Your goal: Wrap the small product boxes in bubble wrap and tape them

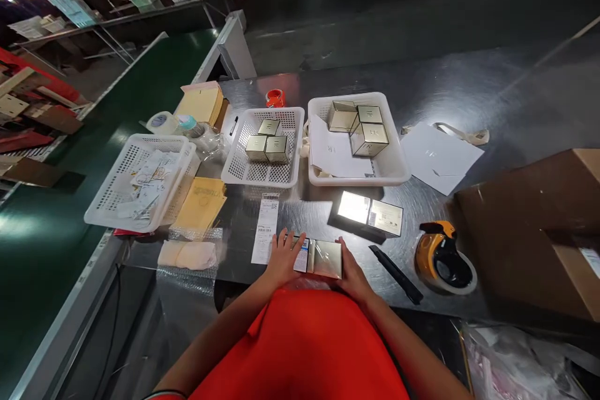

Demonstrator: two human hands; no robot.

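Two small boxes lie side by side at the front edge of the metal table; the right one is a gold box point(327, 259). My left hand point(283, 256) rests with fingers spread on the left box point(304, 256), which shows a printed label. Against the gold box's right side is my right hand point(352, 270), its fingers mostly hidden behind the box edge. Just beyond my left hand lies a printed paper slip point(265, 228). Two more gold boxes point(370, 213) stand together past my right hand. A black cutter point(396, 274) lies to the right.
White baskets point(300, 165) point(359, 182) hold gold boxes; another basket point(96, 203) holds papers. Yellow envelopes point(199, 206) and bubble wrap point(216, 250) lie left. An orange tape dispenser point(429, 256), white cards point(438, 156) and a cardboard box point(510, 225) are right. A green conveyor point(117, 112) runs left.
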